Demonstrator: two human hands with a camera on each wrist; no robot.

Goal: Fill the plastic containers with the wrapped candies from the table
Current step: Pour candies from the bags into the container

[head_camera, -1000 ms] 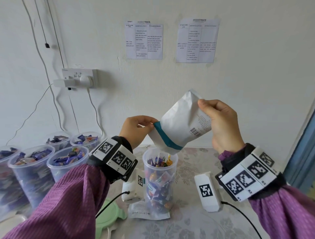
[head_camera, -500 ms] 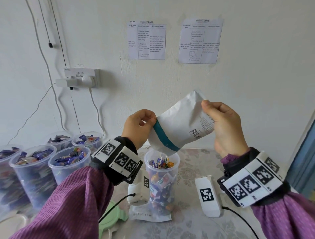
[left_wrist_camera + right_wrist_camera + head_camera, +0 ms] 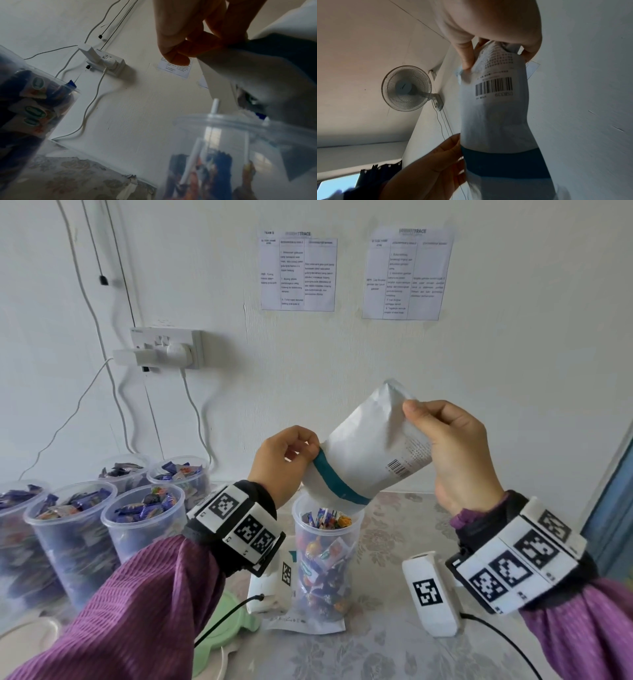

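Left hand (image 3: 286, 462): fingers pinch the edge of the pouch at its teal band.
Right hand (image 3: 455, 453): pinches the upper closed end of the pouch, beside the barcode.
Pouch (image 3: 368, 453): white, tilted, mouth down, lower edge at the rim of the open container.
Open container (image 3: 327, 556): clear plastic, upright at bench centre, filled nearly to the rim with wrapped candies (image 3: 325, 520).
Filled containers (image 3: 142, 517): grouped on the left of the bench (image 3: 383, 648), holding candies.
Green lid (image 3: 224, 631): flat on the bench, near left.
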